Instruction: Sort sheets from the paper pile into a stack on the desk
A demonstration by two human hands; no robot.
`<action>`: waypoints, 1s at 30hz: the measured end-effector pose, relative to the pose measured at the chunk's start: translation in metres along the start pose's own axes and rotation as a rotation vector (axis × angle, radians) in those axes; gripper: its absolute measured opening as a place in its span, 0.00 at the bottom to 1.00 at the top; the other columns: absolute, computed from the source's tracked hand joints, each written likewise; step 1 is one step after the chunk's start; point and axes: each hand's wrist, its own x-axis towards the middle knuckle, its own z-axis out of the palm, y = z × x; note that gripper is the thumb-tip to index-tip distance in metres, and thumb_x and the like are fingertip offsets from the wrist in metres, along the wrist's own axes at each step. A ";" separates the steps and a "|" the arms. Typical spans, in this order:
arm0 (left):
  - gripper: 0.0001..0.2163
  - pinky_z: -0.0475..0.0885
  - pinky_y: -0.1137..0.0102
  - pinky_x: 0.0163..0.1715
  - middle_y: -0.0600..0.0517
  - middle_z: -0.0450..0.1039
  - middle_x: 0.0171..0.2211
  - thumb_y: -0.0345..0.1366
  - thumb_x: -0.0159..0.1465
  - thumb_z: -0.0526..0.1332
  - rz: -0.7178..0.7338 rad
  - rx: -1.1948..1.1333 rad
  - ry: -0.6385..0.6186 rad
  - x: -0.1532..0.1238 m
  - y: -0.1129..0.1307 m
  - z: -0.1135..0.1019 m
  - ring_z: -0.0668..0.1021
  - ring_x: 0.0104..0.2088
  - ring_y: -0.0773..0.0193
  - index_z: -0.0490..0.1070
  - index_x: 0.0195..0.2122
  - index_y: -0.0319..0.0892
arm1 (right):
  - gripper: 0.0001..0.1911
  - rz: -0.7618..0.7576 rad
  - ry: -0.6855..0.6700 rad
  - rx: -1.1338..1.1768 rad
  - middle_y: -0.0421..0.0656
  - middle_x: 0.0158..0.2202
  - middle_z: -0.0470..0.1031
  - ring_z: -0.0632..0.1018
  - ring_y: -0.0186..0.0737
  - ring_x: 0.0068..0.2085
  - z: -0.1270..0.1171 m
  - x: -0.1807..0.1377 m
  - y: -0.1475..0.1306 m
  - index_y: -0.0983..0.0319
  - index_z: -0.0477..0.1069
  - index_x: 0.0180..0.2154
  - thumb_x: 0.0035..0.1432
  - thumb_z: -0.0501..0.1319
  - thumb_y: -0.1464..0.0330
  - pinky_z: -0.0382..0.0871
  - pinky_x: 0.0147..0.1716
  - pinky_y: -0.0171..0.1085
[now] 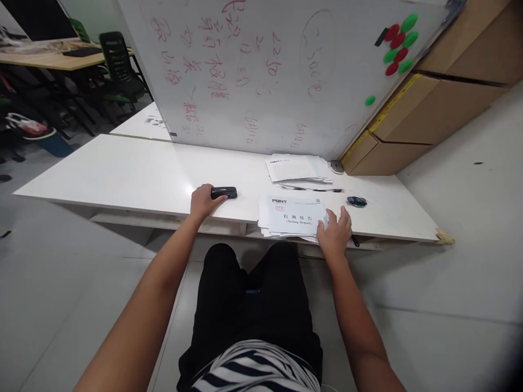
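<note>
My left hand (203, 202) is closed around the near end of a black stapler (224, 192), which lies on the white table (134, 171). A stack of papers (298, 216) rests at the table's front edge, its top sheet printed "PONY" and "Testing Report". At the right side of that stack is my right hand (335, 233), fingers apart, the thumb touching the sheet's edge. Behind it lies a second stack of papers (292, 169), with a thin dark strip or pen (312, 189) between the two stacks.
A small dark blue object (357, 202) sits right of my right hand. The whiteboard (229, 114) with red writing and magnets stands along the table's back. Cardboard boxes (441, 109) are stacked at the right. A chair (118, 60) and a blue bin (53, 142) are far left.
</note>
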 end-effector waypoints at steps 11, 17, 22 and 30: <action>0.23 0.66 0.61 0.39 0.45 0.70 0.38 0.58 0.57 0.58 -0.024 -0.006 -0.020 0.002 0.002 -0.001 0.71 0.41 0.53 0.67 0.41 0.43 | 0.25 -0.096 -0.428 0.075 0.47 0.65 0.58 0.56 0.48 0.66 0.018 -0.008 -0.020 0.59 0.62 0.60 0.67 0.44 0.58 0.48 0.62 0.55; 0.23 0.66 0.62 0.38 0.45 0.71 0.36 0.59 0.57 0.57 -0.048 0.043 -0.044 0.002 0.003 -0.001 0.72 0.40 0.52 0.67 0.39 0.43 | 0.22 -0.069 -0.516 0.017 0.46 0.65 0.58 0.58 0.49 0.65 0.005 0.009 -0.026 0.58 0.64 0.57 0.64 0.47 0.64 0.40 0.62 0.63; 0.23 0.66 0.62 0.36 0.45 0.71 0.35 0.60 0.57 0.56 -0.022 0.049 -0.034 0.004 0.002 -0.001 0.73 0.38 0.52 0.68 0.38 0.43 | 0.25 -0.026 -0.487 -0.030 0.50 0.67 0.52 0.53 0.51 0.67 0.031 0.070 -0.053 0.63 0.62 0.58 0.59 0.47 0.72 0.41 0.62 0.62; 0.21 0.66 0.63 0.35 0.45 0.72 0.37 0.58 0.58 0.56 -0.006 0.093 0.012 0.003 0.002 -0.001 0.74 0.39 0.52 0.66 0.36 0.44 | 0.26 -0.327 -0.422 -0.012 0.50 0.68 0.50 0.49 0.47 0.68 0.104 0.146 -0.098 0.64 0.51 0.64 0.66 0.43 0.69 0.43 0.62 0.57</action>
